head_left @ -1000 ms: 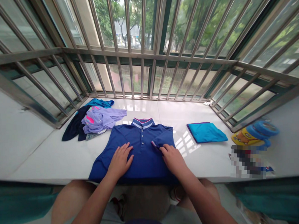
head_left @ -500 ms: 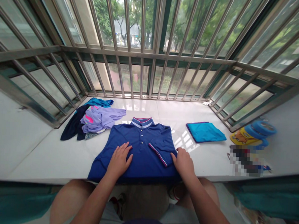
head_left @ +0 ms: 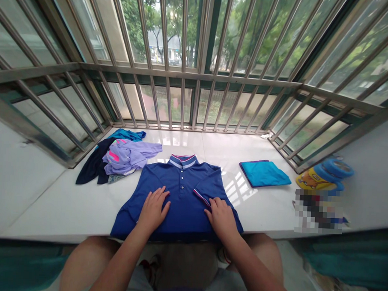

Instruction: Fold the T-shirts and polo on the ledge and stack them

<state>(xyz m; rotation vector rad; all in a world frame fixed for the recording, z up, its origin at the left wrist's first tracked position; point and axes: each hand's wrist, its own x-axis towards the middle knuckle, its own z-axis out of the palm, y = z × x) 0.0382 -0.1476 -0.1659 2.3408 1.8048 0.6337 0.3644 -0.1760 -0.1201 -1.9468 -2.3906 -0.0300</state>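
A navy polo shirt lies spread on the white sill in front of me, its striped collar pointing at the window and its buttons facing up. Both sleeves are turned inward over the front. My left hand rests flat on the left side of the shirt, fingers stretched out over the sleeve end. On the right side my right hand lies with fingers extended, touching the striped cuff of the other sleeve. The shirt's lower part reaches the front edge of the sill.
A loose heap of clothes, lilac, dark and blue, lies at the back left. A folded blue garment is on the right. Beyond it stand a yellow-blue bottle and a blurred-out item. Metal bars line the window.
My right hand has moved left from the shirt's right edge onto the sleeve cuff. My left hand stays in nearly the same place on the shirt.
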